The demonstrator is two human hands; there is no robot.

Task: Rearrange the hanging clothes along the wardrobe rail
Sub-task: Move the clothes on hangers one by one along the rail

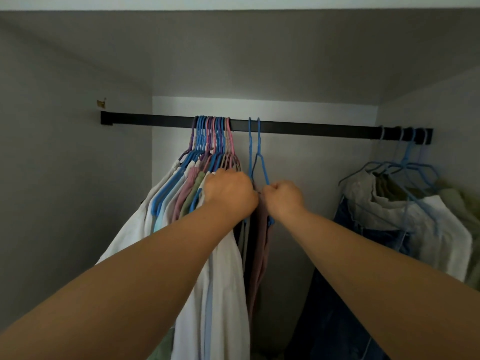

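A black wardrobe rail (311,128) runs across the closet. A tight bunch of blue, pink and purple hangers (211,141) carries white and pastel clothes (223,268) left of centre. Two blue hangers (255,152) hang just right of the bunch, holding a brownish-mauve garment (261,245). My left hand (230,194) presses against the right side of the bunch, fingers curled into the clothes. My right hand (283,197) is closed on the lower shoulder of the right blue hanger. The two hands almost touch.
A second group of blue hangers with beige, white, green and denim clothes (405,216) hangs at the rail's right end. Bare rail lies between the two groups and left of the bunch. Grey side walls (65,165) close in both ends.
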